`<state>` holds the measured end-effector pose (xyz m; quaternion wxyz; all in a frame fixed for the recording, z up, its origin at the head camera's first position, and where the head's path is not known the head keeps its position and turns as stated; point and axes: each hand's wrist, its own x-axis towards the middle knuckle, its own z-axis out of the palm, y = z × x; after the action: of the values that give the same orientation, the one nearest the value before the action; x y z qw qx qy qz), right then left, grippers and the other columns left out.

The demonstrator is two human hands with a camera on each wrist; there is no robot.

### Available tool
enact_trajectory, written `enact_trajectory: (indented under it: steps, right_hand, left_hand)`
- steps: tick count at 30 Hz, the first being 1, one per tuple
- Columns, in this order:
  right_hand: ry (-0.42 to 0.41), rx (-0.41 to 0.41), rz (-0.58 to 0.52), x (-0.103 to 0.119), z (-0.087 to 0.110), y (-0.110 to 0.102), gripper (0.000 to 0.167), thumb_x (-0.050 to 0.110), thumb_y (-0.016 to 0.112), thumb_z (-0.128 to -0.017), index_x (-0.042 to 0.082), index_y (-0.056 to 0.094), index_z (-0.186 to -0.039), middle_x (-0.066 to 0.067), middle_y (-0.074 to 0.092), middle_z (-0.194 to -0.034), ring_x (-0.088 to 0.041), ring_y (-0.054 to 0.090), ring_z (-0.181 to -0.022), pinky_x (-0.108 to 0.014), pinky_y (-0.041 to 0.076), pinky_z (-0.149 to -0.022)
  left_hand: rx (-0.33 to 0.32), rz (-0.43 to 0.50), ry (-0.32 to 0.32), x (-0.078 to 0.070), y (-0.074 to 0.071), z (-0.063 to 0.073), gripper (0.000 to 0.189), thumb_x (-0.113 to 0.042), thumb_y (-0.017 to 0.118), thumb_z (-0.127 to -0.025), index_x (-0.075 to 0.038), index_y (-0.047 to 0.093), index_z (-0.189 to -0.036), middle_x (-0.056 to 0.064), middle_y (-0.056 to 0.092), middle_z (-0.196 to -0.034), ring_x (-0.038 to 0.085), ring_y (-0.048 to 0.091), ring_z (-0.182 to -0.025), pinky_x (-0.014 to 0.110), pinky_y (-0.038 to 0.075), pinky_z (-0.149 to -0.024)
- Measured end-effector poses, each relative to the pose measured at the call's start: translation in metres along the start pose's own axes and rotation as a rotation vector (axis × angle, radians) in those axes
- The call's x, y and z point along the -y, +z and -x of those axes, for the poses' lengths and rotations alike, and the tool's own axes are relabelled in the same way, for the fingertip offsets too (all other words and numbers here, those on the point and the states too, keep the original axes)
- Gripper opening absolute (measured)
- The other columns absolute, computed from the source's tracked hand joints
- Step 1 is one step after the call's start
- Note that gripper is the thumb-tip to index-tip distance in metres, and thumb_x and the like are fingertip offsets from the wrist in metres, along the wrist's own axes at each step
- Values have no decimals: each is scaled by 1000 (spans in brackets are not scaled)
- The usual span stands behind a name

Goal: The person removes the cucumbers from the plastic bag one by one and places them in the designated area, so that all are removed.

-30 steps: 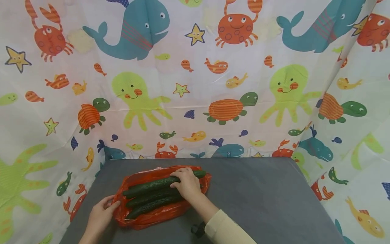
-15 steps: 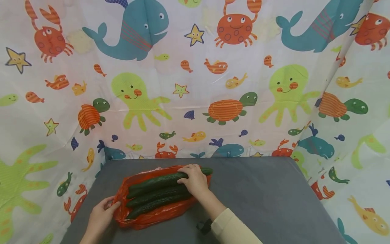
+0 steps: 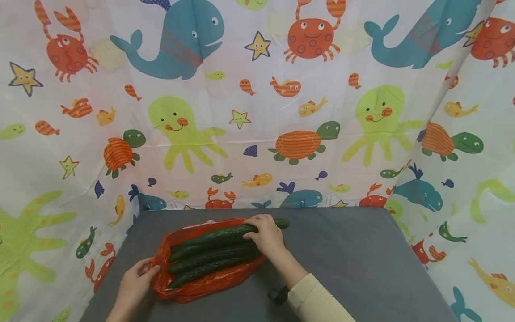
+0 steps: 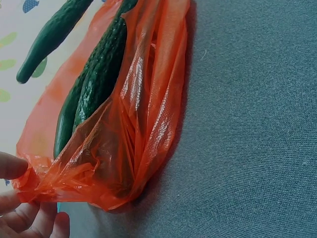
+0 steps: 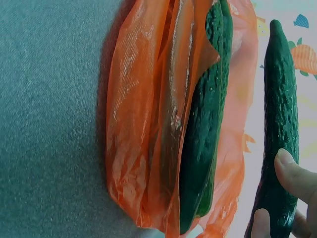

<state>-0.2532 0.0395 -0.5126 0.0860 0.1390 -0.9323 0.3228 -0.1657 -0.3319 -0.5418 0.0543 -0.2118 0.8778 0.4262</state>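
My right hand grips a dark green cucumber toward its right end, thumb along one side. In both wrist views this cucumber stands apart from the others, raised over the bag. Two more cucumbers lie side by side inside a thin red plastic bag, its mouth spread wide. At the bag's left end, my left hand pinches the gathered plastic between thumb and fingers, as the left wrist view shows. Folds of the bag partly cover the lower cucumbers in the wrist views.
The bag rests on a grey cloth-covered table, left of the middle. A white curtain printed with sea animals hangs behind the table and along both sides. Some small black object shows beside the right sleeve.
My right hand has moved right with the cucumber, whose right end now reaches past the bag's edge. The left hand keeps its hold on the bag's left end.
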Motion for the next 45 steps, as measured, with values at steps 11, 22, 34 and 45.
enact_trajectory:
  steps: [11,22,34,45]
  right_hand:
    - [3,-33,-33,-18,0,-7,38,29,83,-83,27,75,-120,5,67,-125,-23,56,-124,-50,55,-85]
    - [4,-65,-79,-38,0,-19,35,25,84,-83,23,76,-117,-2,68,-125,-27,56,-125,-50,52,-98]
    - [-38,-107,-107,-59,-1,-26,38,23,85,-80,18,77,-117,-5,70,-122,-29,58,-123,-50,49,-102]
    - [-9,-108,-99,-70,-7,-45,37,21,83,-82,16,76,-119,-7,70,-124,-31,56,-125,-52,48,-103]
  left_hand:
    - [2,9,-17,1,5,0,70,-51,62,-98,1,50,-142,24,66,-114,34,65,-101,37,52,-67]
    - [8,24,-31,-1,5,-1,68,-49,62,-98,1,48,-143,24,66,-114,30,65,-97,36,52,-65]
    - [46,11,-50,2,4,-3,75,-56,60,-97,-1,46,-146,32,54,-133,43,56,-117,43,54,-76]
    - [54,15,-53,-1,4,-3,76,-56,59,-97,-2,44,-147,34,50,-138,48,52,-122,52,52,-83]
